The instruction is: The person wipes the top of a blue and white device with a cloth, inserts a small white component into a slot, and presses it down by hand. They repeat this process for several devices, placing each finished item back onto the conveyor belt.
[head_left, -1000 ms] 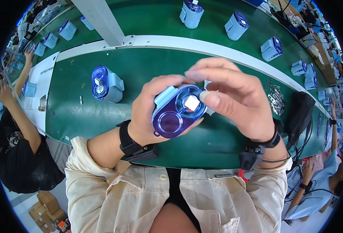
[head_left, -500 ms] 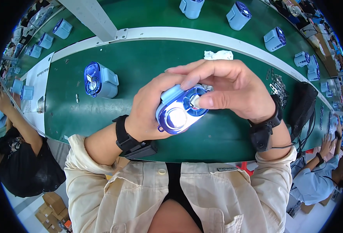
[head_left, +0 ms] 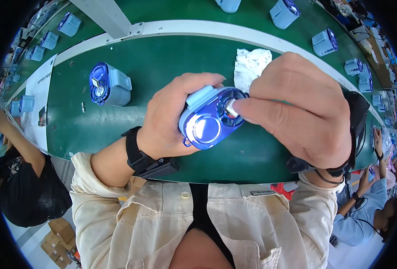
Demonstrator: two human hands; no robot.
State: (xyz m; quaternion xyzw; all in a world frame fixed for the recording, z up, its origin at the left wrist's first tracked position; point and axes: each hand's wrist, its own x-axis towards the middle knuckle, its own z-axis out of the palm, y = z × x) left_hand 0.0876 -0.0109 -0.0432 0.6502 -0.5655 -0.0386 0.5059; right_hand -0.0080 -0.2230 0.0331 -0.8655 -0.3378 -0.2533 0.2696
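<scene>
Your left hand [head_left: 164, 117] is curled round the side of a blue unit [head_left: 194, 131], gripping it firmly over the green bench [head_left: 171, 56], its glossy dark-blue top facing you. Your right hand [head_left: 304, 112] is closed in a pinch on the small white piece [head_left: 230, 108] – thumb tip against it, remaining fingers folded; your forefinger tip is partly hidden. That piece sits tilted in the round socket [head_left: 236, 95] at two o'clock on the unit's top; a shiny disc [head_left: 206, 129] lies toward eight o'clock.

At ten o'clock from your held unit, a second blue unit [head_left: 117, 87] stands upright, well apart. Crumpled white material [head_left: 247, 67] lies at one o'clock, near your right hand. Out at nine o'clock you have a small metal part [head_left: 83, 107] – beyond it, a white sheet [head_left: 34, 127].
</scene>
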